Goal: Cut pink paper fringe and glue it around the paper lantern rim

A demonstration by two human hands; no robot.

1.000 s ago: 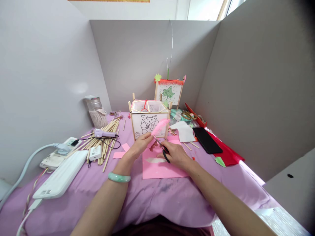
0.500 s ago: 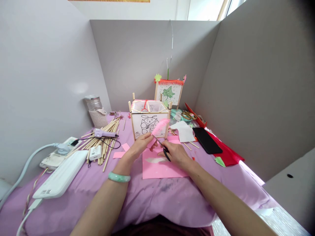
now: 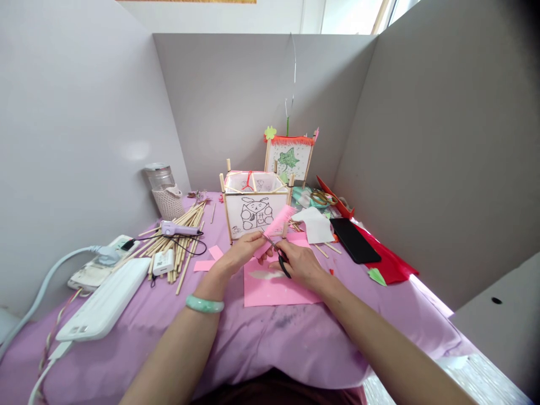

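Over the sheet (image 3: 280, 295), your left hand (image 3: 248, 248) pinches the strip (image 3: 278, 222), likely steadying it; your right hand (image 3: 302, 262) grips scissors (image 3: 282, 264).

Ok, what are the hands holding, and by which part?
The left hand pinches the fringed pink paper strip by its lower end; the right hand grips the black-handled metal scissors by the handles.

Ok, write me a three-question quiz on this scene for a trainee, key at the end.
1. The left hand holds: a) a jar, b) a fringed pink paper strip, c) a phone.
2. True or false: the right hand holds scissors.
3. Fill in: the lantern at the back has a green ____ drawn on its front.
Key: 1. b; 2. true; 3. leaf.
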